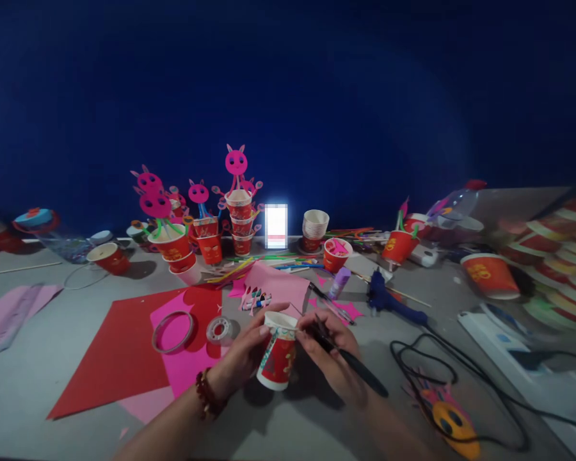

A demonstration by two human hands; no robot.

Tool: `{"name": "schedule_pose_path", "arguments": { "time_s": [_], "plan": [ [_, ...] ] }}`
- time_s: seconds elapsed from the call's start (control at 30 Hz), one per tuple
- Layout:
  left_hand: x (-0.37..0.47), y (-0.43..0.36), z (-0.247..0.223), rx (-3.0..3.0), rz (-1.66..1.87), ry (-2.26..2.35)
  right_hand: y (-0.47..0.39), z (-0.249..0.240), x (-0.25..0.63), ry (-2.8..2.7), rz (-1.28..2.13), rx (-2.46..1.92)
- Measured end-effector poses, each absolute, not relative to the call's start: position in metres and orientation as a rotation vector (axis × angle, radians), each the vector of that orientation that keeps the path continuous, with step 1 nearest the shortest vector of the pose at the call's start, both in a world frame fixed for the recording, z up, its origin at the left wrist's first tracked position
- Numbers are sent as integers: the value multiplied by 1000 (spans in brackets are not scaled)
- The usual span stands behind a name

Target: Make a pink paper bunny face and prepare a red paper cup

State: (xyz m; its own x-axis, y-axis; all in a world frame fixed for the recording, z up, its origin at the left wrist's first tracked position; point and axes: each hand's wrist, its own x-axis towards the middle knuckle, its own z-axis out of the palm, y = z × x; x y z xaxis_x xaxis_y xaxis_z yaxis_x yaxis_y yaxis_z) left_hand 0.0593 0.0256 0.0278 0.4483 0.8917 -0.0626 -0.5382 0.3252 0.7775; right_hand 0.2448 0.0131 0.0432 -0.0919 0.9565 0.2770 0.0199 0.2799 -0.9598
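A red paper cup (279,358) with a white rim and a patterned band tilts slightly above the grey table. My left hand (244,349) is closed round its left side, fingers behind the rim. On the other side, my right hand (333,349) pinches the cup's rim and also holds a black-handled tool (365,372), whose front end is hidden among the fingers. Left of the hands, a roll of clear tape (219,330) and a larger tape ring (173,332) lie on pink and red sheets.
Decorated cups with pink figures (236,162) stand at the back, near stacked cups (315,227). A glowing screen (276,226) is between them. To the right are a blue glue gun (396,304), its looping cable, and a white power strip (513,358). A glue stick (340,283) lies behind my hands.
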Motion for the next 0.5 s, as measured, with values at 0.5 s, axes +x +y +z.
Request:
{"name": "schedule_pose_path", "arguments": {
  "time_s": [0.5],
  "plan": [
    [62,32,23,704,1015,473,12,44,246,-1505,1011,-743]
  ]
}}
